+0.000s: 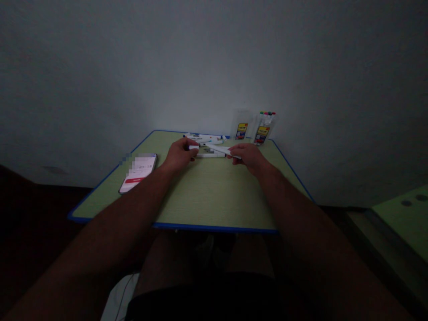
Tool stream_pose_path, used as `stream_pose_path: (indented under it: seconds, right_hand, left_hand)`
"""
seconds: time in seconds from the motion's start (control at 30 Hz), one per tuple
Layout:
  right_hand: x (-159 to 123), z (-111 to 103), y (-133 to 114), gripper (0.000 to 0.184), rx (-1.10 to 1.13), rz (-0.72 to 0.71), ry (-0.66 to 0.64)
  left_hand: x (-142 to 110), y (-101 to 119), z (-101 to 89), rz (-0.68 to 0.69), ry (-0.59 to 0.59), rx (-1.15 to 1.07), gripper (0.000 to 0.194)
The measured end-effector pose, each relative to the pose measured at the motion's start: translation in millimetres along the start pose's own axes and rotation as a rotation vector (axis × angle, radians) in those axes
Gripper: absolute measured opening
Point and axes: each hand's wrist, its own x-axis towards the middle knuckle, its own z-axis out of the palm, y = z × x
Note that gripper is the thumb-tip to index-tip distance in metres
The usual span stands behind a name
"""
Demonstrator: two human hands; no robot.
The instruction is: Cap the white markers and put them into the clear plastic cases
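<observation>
My right hand (246,155) is closed around a white marker (219,150), whose dark tip points left toward my other hand. Pinched in the fingers of my left hand (181,154) is a short white marker cap (193,147). A small gap separates the cap from the marker's tip. Just below them, another white marker (210,155) lies on the table. Behind my hands are several more white markers (203,137), partly overlapping one another.
A clear plastic case (241,131) stands at the back of the green table (214,196) near the wall. Beside it is a similar case (262,133) holding markers with coloured ends. A phone (140,173) with a lit screen lies at the left.
</observation>
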Motion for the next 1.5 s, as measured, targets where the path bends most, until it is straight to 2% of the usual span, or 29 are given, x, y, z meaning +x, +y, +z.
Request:
stream_pose_path:
  seconds: [0.9, 1.5]
  right_hand:
    - [-2.3, 1.3, 1.0, 0.010, -0.030, -0.020, -0.047]
    - [-1.3, 3.7, 4.7, 0.010, -0.052, -0.028, -0.096]
  left_hand:
    - [-2.9, 2.6, 0.5, -0.002, -0.116, -0.055, 0.022]
    - [-9.0, 7.0, 2.3, 0.007, -0.204, 0.032, 0.021]
